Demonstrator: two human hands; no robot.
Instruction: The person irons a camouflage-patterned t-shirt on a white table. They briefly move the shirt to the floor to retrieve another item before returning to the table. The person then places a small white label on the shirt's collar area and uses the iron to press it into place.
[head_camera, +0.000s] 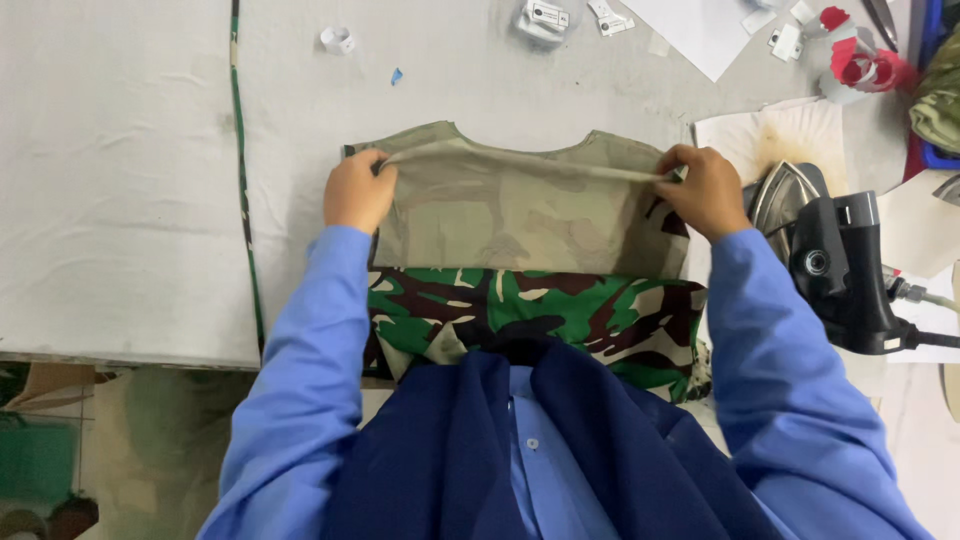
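Left hand: your left hand (358, 192) sits at the left end of the folded edge of the camouflage fabric piece (530, 225), fingers curled tight and pinching that edge.
Right hand: your right hand (706, 190) is at the right end of the same edge, fingers (672, 163) bent closed and gripping the cloth.
Fold: the edge runs taut between your two hands, with the pale reverse side of the fabric turned up below it.
Fabric position: the piece lies flat on the desk (120, 200) straight in front of you; its curved neckline points away from you, and its green, brown and black printed side shows nearest your body.
Iron: a black and silver iron (825, 255) rests on a scorched white pad (745, 135), just beside your right hand.
Strip: a narrow camouflage strip (243, 190) lies along the desk, well left of your left hand.
Far edge: small white tags (548, 16), a white sheet of paper (700, 30) and a red tape dispenser (868, 65) sit apart from the fabric.
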